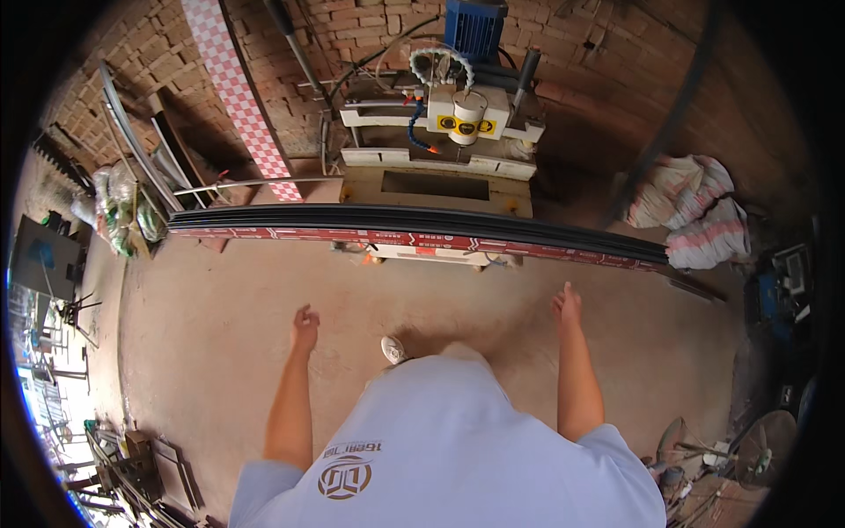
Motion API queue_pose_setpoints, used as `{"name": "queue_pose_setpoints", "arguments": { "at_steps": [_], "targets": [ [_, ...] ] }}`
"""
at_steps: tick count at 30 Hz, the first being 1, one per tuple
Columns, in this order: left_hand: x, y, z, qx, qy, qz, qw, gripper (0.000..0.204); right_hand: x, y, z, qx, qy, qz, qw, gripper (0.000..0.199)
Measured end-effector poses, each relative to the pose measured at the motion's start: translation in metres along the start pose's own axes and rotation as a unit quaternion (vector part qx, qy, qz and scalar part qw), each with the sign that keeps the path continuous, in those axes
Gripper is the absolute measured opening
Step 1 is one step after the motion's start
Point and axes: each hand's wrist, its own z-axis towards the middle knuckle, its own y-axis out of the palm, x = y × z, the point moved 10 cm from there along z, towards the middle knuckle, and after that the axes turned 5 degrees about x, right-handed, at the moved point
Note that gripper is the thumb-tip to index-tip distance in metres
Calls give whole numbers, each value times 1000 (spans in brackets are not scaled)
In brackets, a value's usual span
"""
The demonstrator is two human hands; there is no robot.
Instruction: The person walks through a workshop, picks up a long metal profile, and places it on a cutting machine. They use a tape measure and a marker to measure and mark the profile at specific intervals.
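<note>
We observed a brick wall (616, 53) at the far side, well beyond both hands. A dirt floor (211, 334) lay beneath them. Ahead of the hands, a bundle of long dark profiles (422, 222) spanned the view from left to right, resting on a red strip, well apart from either hand. Beyond the bundle stood a milling machine (440, 132) with a blue motor (475, 26). Filled sacks (695, 211) lay ahead of the right hand. Our left hand (304, 329) and right hand (567, 304) hung empty, fingers loosely open, touching nothing.
</note>
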Motion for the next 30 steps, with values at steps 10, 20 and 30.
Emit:
{"name": "queue_pose_setpoints", "arguments": {
  "at_steps": [10, 20, 30],
  "targets": [
    [88, 24, 96, -9, -111, -202, 973, 71, -15, -9, 36, 64, -12, 50, 997, 74],
    [59, 24, 141, 53, -259, -256, 930, 100, -29, 21, 91, 172, 19, 45, 984, 115],
    [83, 50, 173, 46, -263, -301, 915, 90, -41, 44, 99, 95, 49, 107, 989, 85]
  ]
}}
